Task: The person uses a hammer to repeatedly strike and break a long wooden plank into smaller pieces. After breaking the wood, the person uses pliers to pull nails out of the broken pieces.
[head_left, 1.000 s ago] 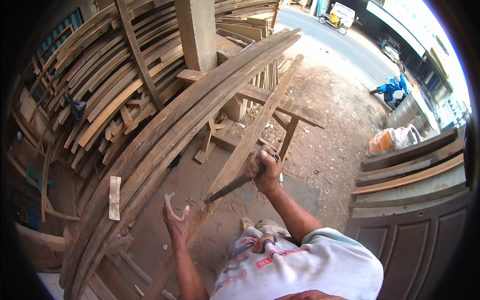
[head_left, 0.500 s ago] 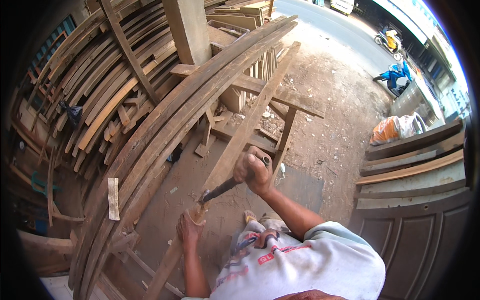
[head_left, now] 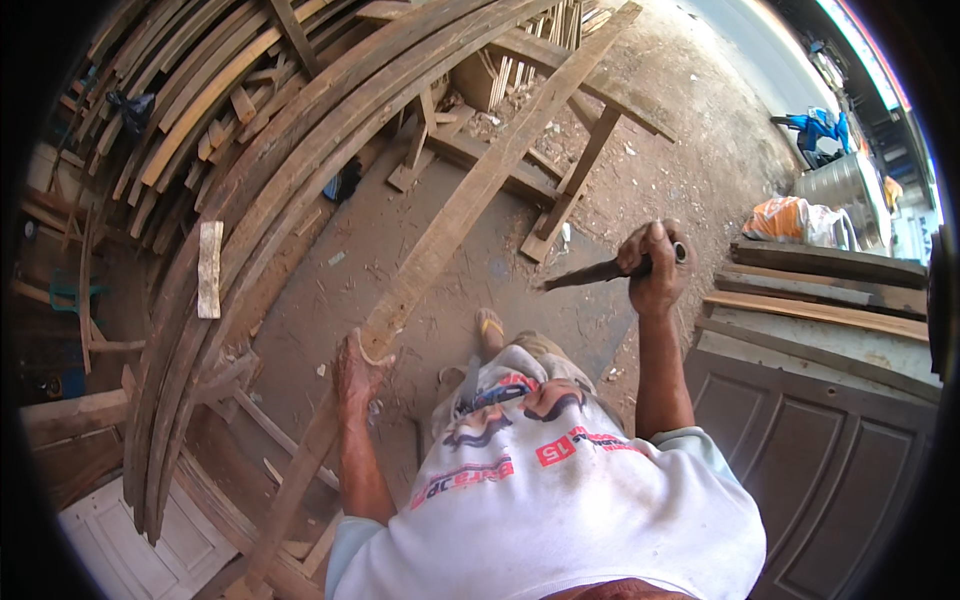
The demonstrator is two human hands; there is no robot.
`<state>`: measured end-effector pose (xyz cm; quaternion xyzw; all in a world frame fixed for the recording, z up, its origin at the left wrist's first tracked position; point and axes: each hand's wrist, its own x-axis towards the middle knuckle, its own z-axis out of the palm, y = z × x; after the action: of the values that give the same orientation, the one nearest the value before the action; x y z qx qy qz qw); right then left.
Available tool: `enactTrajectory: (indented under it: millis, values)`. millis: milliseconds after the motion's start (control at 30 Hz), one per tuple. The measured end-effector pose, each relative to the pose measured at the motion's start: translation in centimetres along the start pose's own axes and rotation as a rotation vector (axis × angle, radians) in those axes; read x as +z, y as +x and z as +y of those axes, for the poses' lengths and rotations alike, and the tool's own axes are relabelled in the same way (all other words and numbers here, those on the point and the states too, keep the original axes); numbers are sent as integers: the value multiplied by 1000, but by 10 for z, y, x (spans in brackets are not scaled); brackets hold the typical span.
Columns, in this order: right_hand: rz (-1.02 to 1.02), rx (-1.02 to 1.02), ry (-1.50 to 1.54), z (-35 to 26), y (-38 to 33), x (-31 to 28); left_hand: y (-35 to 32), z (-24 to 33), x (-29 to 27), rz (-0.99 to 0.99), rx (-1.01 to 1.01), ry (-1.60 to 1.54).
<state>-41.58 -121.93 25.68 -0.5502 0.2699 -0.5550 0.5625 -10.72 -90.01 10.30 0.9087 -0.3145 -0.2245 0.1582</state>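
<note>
My left hand (head_left: 357,372) is closed around the edge of a long wooden plank (head_left: 455,225), which runs from the lower left to the upper right. The plank lies across a wooden trestle (head_left: 590,165). In my right hand (head_left: 654,262), raised off to the right of the plank, is a dark metal bar (head_left: 585,276). The bar's narrower tip points left, apart from the plank. Its round end, which looks hollow, sticks out behind my fist.
Long thick beams (head_left: 270,165) lie to the left, with a short pale offcut (head_left: 209,270) on them. Farther left are stacked boards (head_left: 180,90). A dark panelled door (head_left: 790,440) stands at right, below more boards (head_left: 820,300) and an orange-white sack (head_left: 790,222).
My right hand has swung the bar away from the plank to the right. My left hand keeps its hold on the plank. The whole view has tilted down.
</note>
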Motion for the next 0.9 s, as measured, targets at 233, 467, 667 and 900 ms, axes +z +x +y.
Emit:
enactTrajectory:
  millis: [233, 467, 667, 900]
  values:
    - [318, 17, -113, -19, -6, -77, -51, -64, -30, -82, -178, -14]
    - [287, 127, -59, -5, 39, -42, -52, -28, -58, 60, -249, -122]
    - [-30, -50, 172, 18, 127, -22, -26, 16, -33, 207, -309, -30]
    - [-147, -252, 307, 32, 241, 18, -6, 42, 14, 56, -422, -150]
